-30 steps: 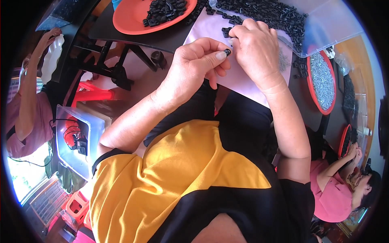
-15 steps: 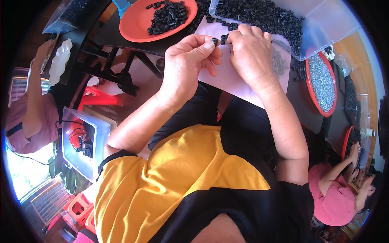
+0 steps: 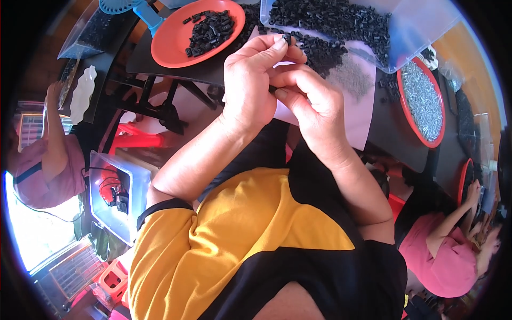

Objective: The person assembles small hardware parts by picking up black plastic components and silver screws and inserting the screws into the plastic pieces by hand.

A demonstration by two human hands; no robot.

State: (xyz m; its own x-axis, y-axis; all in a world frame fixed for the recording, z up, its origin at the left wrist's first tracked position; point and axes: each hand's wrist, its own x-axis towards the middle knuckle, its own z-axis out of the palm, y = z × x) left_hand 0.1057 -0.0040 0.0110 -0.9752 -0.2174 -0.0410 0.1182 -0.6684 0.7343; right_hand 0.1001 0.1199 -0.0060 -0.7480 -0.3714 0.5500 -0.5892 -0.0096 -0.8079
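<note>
Near upper centre, the left hand (image 3: 249,82) pinches a small black piece (image 3: 287,39) and the right hand (image 3: 314,101) nips a second dark piece (image 3: 273,89). The orange plate (image 3: 166,47) at upper left carries a modest pile (image 3: 212,33), but the crowded clear bin (image 3: 424,24) at upper right suggests plenty remains.

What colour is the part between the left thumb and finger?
Black; the part shows best in the head view.
</note>
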